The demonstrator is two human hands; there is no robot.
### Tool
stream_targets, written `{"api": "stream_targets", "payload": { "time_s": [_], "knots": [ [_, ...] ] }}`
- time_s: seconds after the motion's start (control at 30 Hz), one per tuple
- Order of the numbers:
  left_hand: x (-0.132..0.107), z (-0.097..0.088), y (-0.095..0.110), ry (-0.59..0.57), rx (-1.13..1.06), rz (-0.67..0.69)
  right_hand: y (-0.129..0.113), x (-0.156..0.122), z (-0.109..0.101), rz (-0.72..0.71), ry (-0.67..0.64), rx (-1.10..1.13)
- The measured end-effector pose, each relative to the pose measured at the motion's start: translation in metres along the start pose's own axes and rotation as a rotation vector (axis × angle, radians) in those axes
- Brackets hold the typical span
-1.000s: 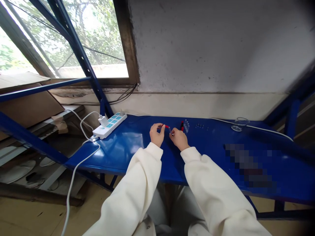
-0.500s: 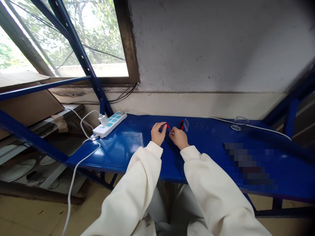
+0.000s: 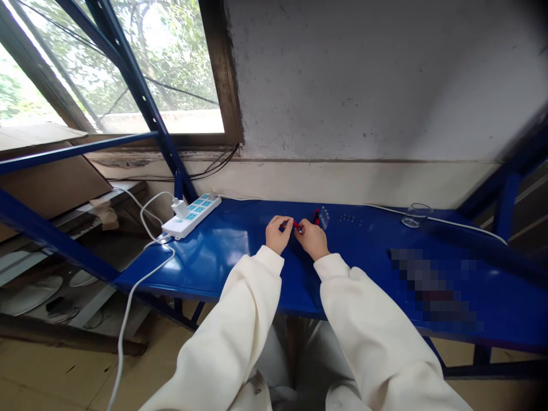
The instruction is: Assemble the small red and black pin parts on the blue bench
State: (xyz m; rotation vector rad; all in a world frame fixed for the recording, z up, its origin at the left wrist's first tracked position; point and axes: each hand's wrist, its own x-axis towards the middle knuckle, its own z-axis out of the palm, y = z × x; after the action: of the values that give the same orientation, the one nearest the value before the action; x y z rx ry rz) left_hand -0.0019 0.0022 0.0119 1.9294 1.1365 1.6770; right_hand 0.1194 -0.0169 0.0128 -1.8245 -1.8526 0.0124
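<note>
Hands [image 3: 278, 235] [image 3: 314, 241] nearly meet, pinching a small red piece [image 3: 296, 225].

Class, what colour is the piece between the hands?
The piece is red, seen best in the head view.

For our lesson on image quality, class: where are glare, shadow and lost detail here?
Head view: brown-framed glass window partly washed out; pale glare on the glossy blue tabletop; same view, shadow over the plain grey wall at right, and a blocky pixelated patch.
</note>
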Motion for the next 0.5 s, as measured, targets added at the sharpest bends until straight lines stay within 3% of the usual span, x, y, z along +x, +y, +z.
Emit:
{"api": "stream_targets", "payload": {
  "time_s": [0.3, 0.4, 0.5],
  "knots": [
    [-0.004, 0.005, -0.005, -0.079, -0.007, -0.010, -0.002, 0.000, 0.001, -0.009, 0.053, 0.104],
    [-0.003, 0.008, -0.012, -0.115, 0.002, -0.089, -0.003, -0.001, 0.001, -0.014, 0.077, 0.145],
    [-0.001, 0.008, -0.015, -0.145, -0.089, -0.250, -0.003, -0.001, 0.001, -0.032, 0.104, 0.181]
  ]
}}
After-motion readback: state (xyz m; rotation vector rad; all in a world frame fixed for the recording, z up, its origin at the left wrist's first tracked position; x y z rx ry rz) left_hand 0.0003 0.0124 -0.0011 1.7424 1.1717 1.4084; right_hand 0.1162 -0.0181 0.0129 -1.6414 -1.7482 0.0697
